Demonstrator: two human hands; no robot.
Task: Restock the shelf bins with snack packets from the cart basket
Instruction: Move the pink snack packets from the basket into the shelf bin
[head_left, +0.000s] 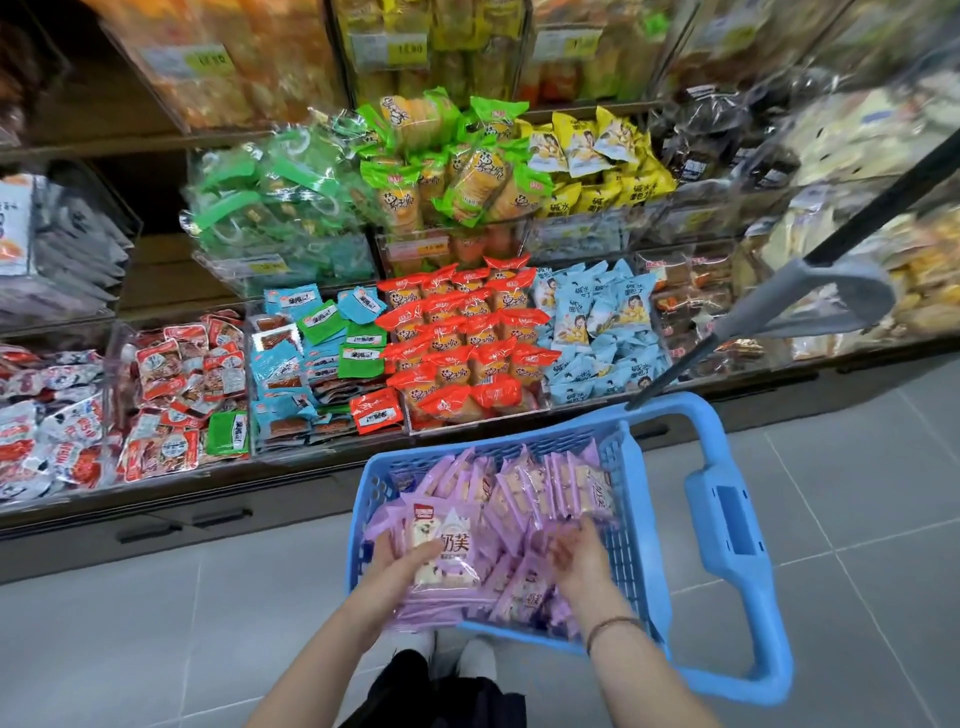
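Observation:
A blue plastic cart basket (631, 467) stands on the floor in front of me, filled with several purple snack packets (524, 493). My left hand (397, 564) grips a stack of these purple packets (444, 556) at the basket's near left side. My right hand (576, 551) reaches into the basket on the right, fingers spread over loose packets; it is blurred, so its hold is unclear. The clear shelf bins (467, 343) ahead hold red, blue, green and yellow packets.
The basket's blue handle (727, 525) loops out to the right. A grey and black pole handle (810, 306) slants across the right side of the shelves. Grey tiled floor (156, 623) lies to the left and right. My white shoes (475, 657) show below the basket.

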